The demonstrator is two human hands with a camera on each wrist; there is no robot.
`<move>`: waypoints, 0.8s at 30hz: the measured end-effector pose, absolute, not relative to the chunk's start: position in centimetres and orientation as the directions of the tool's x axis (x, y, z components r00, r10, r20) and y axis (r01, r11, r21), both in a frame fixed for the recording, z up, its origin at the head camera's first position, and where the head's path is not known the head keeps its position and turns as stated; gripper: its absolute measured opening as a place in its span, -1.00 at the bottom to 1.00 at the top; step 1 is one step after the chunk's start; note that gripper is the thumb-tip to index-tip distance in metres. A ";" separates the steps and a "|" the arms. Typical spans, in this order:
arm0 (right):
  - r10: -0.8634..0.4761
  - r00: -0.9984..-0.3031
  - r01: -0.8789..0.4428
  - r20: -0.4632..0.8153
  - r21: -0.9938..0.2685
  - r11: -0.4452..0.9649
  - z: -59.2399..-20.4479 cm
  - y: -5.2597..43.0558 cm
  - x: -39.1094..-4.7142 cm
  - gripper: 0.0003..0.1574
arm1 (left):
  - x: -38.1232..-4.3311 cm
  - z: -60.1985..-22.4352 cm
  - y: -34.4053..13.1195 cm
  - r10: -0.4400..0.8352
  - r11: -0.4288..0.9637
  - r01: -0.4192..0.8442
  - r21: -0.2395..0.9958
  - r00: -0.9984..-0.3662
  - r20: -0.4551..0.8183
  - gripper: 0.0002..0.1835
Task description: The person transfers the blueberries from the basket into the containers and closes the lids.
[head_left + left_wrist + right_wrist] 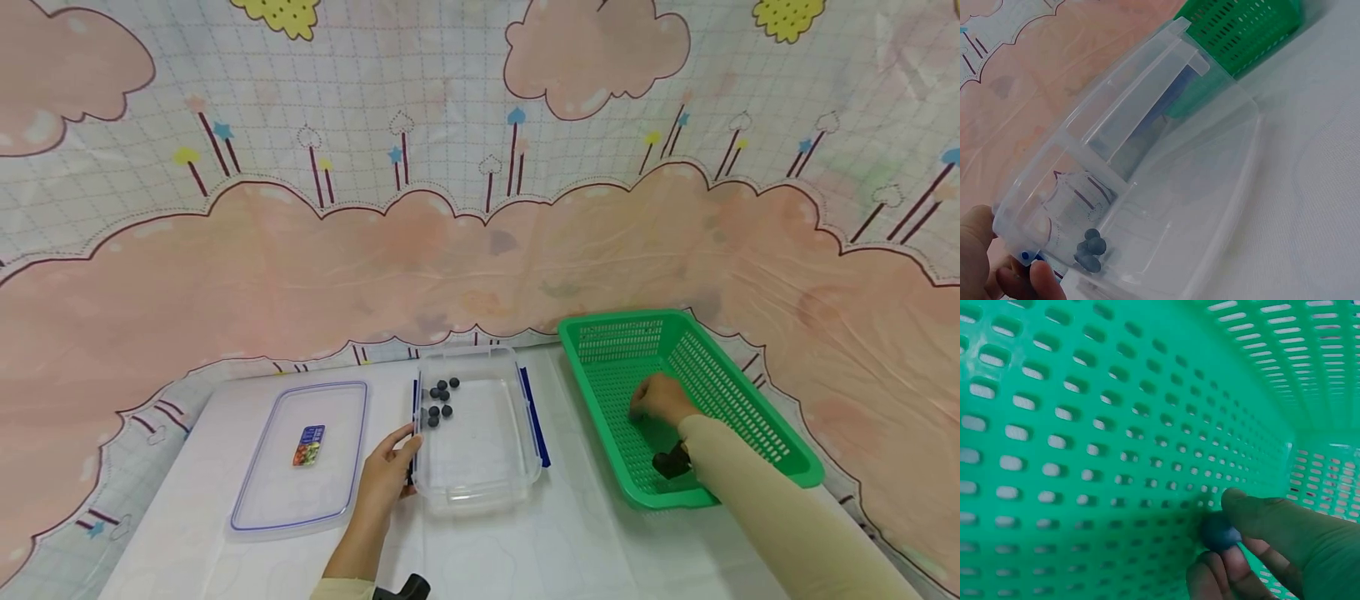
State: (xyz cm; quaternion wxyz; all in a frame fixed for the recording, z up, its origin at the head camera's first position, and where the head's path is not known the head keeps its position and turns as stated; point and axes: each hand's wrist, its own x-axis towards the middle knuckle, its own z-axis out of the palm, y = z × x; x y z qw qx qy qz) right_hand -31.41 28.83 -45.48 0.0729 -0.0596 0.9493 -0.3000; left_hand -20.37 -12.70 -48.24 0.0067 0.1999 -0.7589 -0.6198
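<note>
My right hand is down inside the green basket. In the right wrist view its thumb and fingertips pinch a blueberry close over the slotted basket floor. My left hand grips the left side of a clear plastic box by its wall, thumb and fingers around the edge. Several blueberries lie inside the box, gathered toward its left side. The left wrist view shows part of that cluster of blueberries in the box corner near the fingers.
A clear lid with a blue seal and a small printed label lies flat on the white table left of the box. Dark blue clips stick out along the box's sides. Behind the table hangs a patterned cloth.
</note>
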 end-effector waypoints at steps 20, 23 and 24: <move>-0.149 -0.973 -0.011 -0.178 -0.605 0.796 -45.8 28.8 -31.5 -0.91 | -20.3 -48.1 -12.7 -0.315 0.155 -0.289 0.945 -0.921 -0.230 -0.52; -0.138 -0.974 0.004 -0.181 -0.618 0.787 -45.6 28.6 -31.4 -0.89 | -20.3 -48.1 -12.7 -0.313 0.158 -0.289 0.944 -0.922 -0.229 -0.51; -0.132 -0.974 0.011 -0.182 -0.624 0.781 -45.6 28.5 -31.5 -0.88 | -20.3 -48.1 -12.8 -0.314 0.158 -0.290 0.944 -0.921 -0.230 -0.51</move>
